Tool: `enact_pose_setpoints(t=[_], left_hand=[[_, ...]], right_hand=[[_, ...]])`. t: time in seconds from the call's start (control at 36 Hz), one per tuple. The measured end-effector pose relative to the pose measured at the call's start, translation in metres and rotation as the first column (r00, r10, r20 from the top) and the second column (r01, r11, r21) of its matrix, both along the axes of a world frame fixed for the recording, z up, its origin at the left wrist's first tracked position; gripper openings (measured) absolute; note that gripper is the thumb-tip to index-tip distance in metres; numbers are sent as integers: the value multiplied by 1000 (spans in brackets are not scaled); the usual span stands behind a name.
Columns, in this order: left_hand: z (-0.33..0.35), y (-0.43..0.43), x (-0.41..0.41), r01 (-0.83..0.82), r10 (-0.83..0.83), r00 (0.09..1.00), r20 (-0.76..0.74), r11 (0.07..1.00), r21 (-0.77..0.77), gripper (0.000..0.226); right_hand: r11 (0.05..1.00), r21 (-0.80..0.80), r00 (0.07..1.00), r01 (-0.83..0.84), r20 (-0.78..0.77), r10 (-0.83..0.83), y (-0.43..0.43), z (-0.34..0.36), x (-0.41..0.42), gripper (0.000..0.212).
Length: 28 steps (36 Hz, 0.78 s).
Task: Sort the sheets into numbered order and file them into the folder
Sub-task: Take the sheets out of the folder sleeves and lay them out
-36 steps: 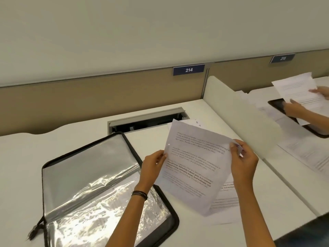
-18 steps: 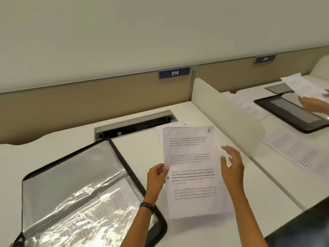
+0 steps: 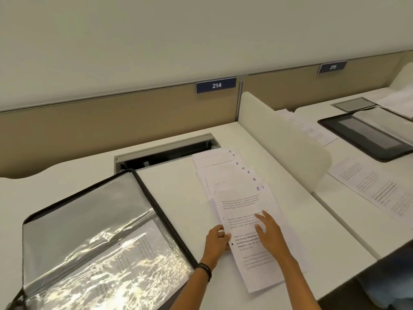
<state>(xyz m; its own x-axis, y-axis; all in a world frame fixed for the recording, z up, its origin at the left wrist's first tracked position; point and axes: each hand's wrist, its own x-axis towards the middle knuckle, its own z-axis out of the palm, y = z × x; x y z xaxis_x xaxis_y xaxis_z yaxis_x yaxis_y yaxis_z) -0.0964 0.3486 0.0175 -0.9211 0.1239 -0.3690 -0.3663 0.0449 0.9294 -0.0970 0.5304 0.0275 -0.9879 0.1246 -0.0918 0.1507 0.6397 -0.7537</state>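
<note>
At the left of the white desk the black-edged folder is lying open, its clear plastic sleeves shining under the light, and a printed page is showing through the lower sleeve. Behind its far corner a cable slot is gaping in the desk surface. Just right of the folder the left hand, a dark wristband circling its wrist, is pinching the left edge of the top sheet, fingers curled onto the paper. That sheet, marked 1 by hand in its upper right corner, is lying on the fanned sheets, which are spreading away toward the slot with their numbered corners showing in a staggered row: 3, 6, 5, 4 and others harder to read. The right hand is resting flat on the middle of the top sheet, fingers straight and slightly spread, gripping nothing. Further right a pale divider is standing at the desk's edge under a blue label reading 214. Beyond it, on the neighbouring desk, loose pages and a second folder are lying
</note>
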Motion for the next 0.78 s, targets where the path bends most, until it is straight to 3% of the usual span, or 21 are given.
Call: enact_pose_setpoints(t=[0.25,0.36,0.5,0.69,0.78], left_hand=[[4,-23,-9,-16,15,1000,-8,997,-80,22],[12,-46,-11,-79,57,985,-163,988,-136,22],[20,-87,-10,-201,111,933,-342,950,-238,19],[15,-146,9,-270,80,908,-411,862,-428,23],[7,-166,22,-289,66,901,-428,828,-481,28]], right_hand=[[993,117,994,1,104,-13,-1,-20,-2,38],[990,134,997,34,71,-44,-9,-16,-10,34],[994,55,995,-96,37,94,-31,-10,-21,29],[950,-103,955,-296,-47,292,-77,1,-26,24],[910,-201,926,-363,33,377,-98,12,-24,22]])
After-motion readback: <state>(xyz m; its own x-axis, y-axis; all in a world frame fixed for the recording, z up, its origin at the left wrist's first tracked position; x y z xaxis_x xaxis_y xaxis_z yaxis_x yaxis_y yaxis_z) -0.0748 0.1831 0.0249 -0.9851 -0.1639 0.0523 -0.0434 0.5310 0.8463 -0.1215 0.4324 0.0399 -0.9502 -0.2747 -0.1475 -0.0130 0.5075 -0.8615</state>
